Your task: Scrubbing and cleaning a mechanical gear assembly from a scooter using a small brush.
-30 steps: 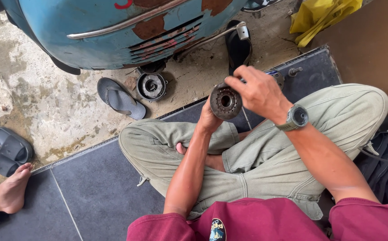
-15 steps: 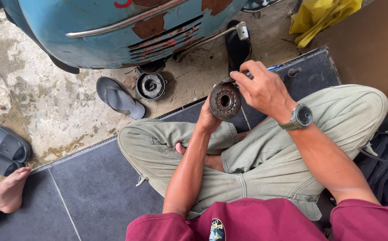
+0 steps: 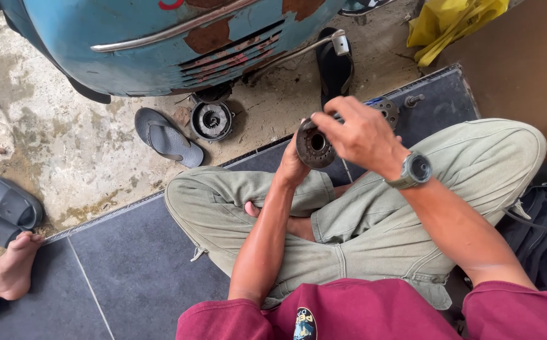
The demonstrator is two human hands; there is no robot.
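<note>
Head view. We sit cross-legged on a dark tiled floor point(image 3: 128, 264), and we hold a round, rusty metal part point(image 3: 314, 148) above our knees, just in front of the lap. Our left hand point(image 3: 292, 165) supports the part from below and behind; its fingers are curled closed around the part's lower edge, though most of them are hidden behind it. Our right hand point(image 3: 358, 135) comes over the top of the part, fingers bent and closed on its upper right rim; a grey wristwatch point(image 3: 412, 170) sits on that wrist. The part's dark central bore faces the camera.

Beyond the part, a second perforated metal disc point(image 3: 387, 110) lies on the tile edge, with a bolt point(image 3: 414, 99) just beside it. On the concrete ground, a round finned component point(image 3: 211, 119) rests under a worn blue vehicle body point(image 3: 160, 38), near a grey sandal point(image 3: 167, 137). A black sandal point(image 3: 334, 66) lies further right. A yellow cloth point(image 3: 453, 22) lies at the upper right. At the left edge, another person's bare foot point(image 3: 5, 271) rests beside a pair of dark slides point(image 3: 5, 211).
</note>
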